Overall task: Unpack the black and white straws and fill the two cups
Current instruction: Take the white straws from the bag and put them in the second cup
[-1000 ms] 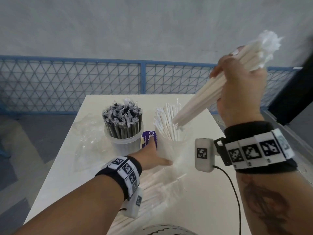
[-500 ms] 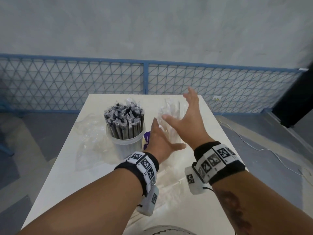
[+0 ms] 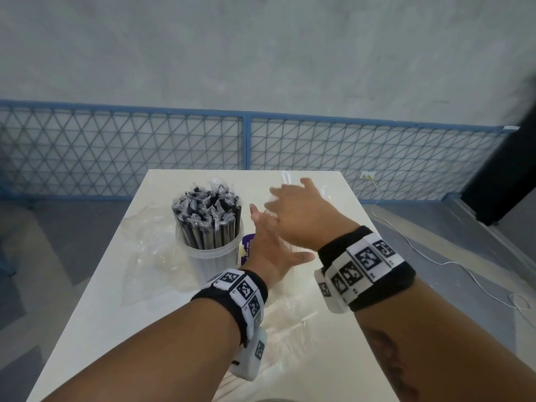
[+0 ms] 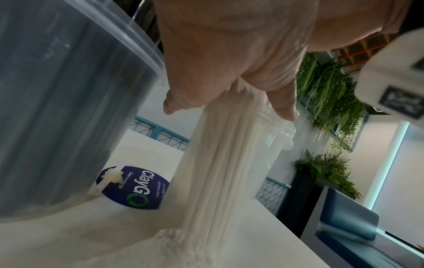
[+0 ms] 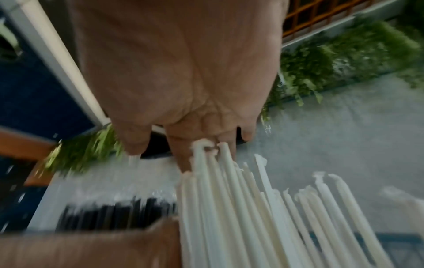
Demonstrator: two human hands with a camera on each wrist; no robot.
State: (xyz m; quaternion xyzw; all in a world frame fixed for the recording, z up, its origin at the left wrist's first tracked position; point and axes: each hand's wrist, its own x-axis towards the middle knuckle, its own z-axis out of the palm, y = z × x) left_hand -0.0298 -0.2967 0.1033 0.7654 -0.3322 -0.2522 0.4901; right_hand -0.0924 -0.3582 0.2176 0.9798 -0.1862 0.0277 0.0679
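Left hand [image 3: 268, 253] flat against the near side of the clear plastic cup of white paper-wrapped straws [image 4: 231, 163], fingers [image 4: 283, 105] straight, steadying rather than gripping, thumb spread toward the right. Right hand [image 3: 301, 213] sits over the top of the same bundle, fingers [image 5: 135, 143] extended and loose, resting on the straw tips, not closed on anything. That cup stands on the white tabletop [image 3: 95, 300], mostly hidden behind both hands in the head view; the wrist views show the straws upright, with their crimped tips fanning toward the right. Just left of it, the second clear plastic cup [image 3: 208, 256] is packed with black straws in clear wrappers [image 3: 207, 216], standing upright. A purple round sticker with white lettering [image 4: 135, 188] lies flat on the tabletop between the two cups. Crumpled clear plastic packaging [image 3: 150, 245] lies left of the black-straw cup, and more clear film lies on the near side under the left wrist.
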